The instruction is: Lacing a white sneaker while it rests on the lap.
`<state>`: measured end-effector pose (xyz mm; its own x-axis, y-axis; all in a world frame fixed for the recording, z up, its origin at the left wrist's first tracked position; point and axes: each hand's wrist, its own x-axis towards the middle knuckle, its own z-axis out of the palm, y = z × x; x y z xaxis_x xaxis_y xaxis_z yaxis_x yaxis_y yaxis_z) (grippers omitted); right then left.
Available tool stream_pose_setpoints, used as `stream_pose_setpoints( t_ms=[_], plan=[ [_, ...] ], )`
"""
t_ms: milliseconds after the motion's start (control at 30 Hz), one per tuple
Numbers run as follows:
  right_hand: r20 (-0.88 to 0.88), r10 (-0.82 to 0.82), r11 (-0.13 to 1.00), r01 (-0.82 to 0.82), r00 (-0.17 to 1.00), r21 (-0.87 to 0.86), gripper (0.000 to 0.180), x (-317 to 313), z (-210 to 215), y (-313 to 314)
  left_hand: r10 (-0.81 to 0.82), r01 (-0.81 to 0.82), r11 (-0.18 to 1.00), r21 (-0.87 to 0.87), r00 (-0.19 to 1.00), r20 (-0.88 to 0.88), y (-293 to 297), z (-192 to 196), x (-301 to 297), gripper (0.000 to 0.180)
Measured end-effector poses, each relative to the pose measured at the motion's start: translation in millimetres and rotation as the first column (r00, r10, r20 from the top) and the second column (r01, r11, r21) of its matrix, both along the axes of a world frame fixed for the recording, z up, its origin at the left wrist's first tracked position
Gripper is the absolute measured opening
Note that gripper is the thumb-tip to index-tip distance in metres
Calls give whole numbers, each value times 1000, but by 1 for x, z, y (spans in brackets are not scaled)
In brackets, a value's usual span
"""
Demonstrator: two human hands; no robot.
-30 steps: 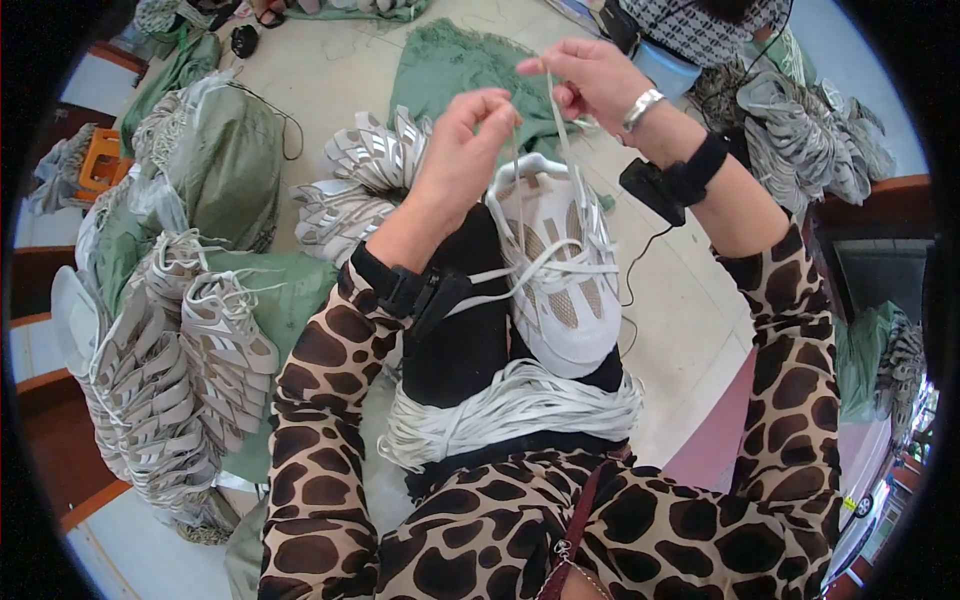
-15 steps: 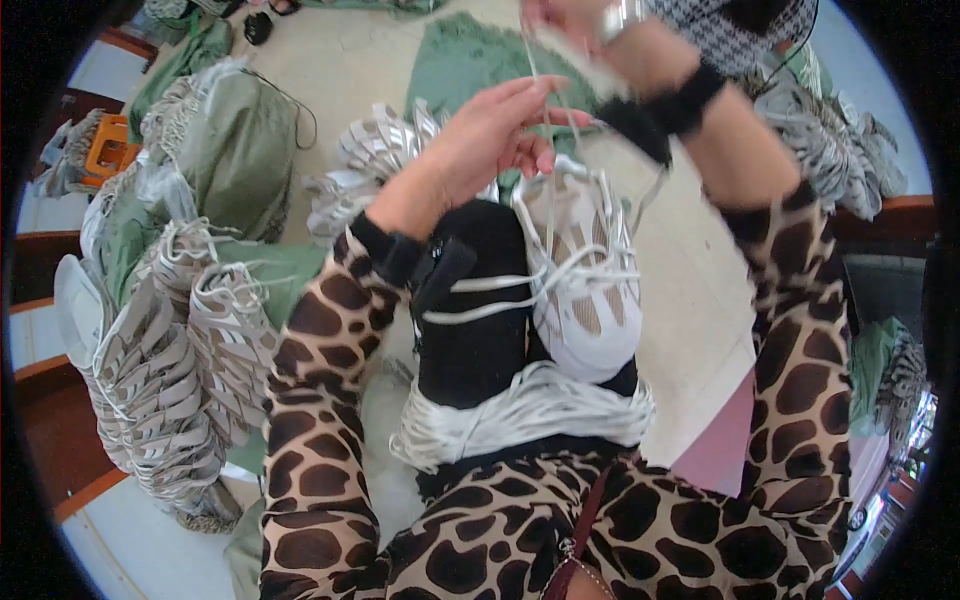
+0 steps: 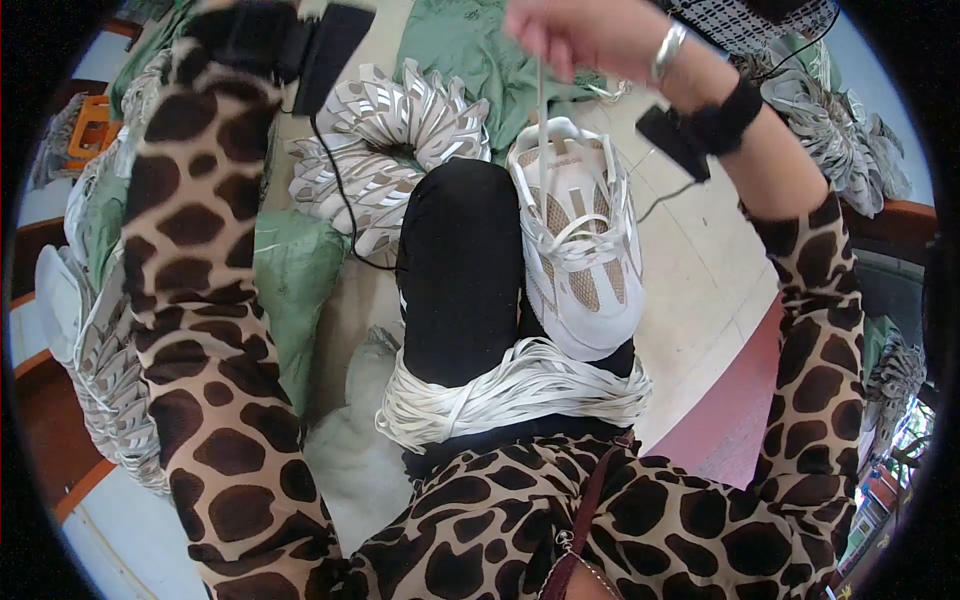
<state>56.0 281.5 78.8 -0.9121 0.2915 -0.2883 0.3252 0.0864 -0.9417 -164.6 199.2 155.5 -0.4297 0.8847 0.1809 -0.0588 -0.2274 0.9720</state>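
A white and beige shoe (image 3: pixel 580 250) lies on my lap, toe toward me, with white lace crossed over its front. My right hand (image 3: pixel 590 35), above the shoe at the top of the view, pinches one white lace (image 3: pixel 541 120) that runs straight up from the shoe's tongue. My left arm (image 3: pixel 200 250) in a spotted sleeve reaches up to the top left. Its hand is past the frame edge; only a black wrist strap (image 3: pixel 245 30) shows. A thick bundle of white laces (image 3: pixel 520 390) lies across my black-trousered thighs, just below the shoe.
A ring-shaped pile of white shoe uppers (image 3: pixel 390 140) sits on the floor ahead. More uppers are heaped at the left (image 3: pixel 100 350) and the right (image 3: pixel 830 110). Green sacks (image 3: pixel 290 290) and a green cloth (image 3: pixel 480 50) lie around. Another person's patterned garment (image 3: pixel 770 15) shows top right.
My left arm has swung up and out to the top left, its hand leaving the view. My right hand has pulled the lace higher. The shoe stays on my lap.
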Motion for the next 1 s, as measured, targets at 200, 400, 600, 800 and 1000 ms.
stream_pose_setpoints(
  t_ms=[200,400,600,800,1000],
  plan=[
    [-85,-303,941,284,949,-183,32,0,-6,30,-52,-44,990,-135,775,-629,-103,-111,60,26],
    [-82,-275,934,245,958,-261,34,17,-15,21,-227,123,974,-193,442,-867,-150,-138,166,18],
    [43,-123,992,124,991,-30,32,54,-46,-31,-323,-51,944,-326,56,-945,-144,-134,185,13],
    [-157,-248,968,239,956,-73,33,69,-66,-42,-338,-68,941,-332,-142,-930,-145,-137,190,11],
    [-217,-302,948,268,928,-174,33,69,-74,-47,-455,152,874,-461,586,-670,-144,-135,180,11]
  ],
)
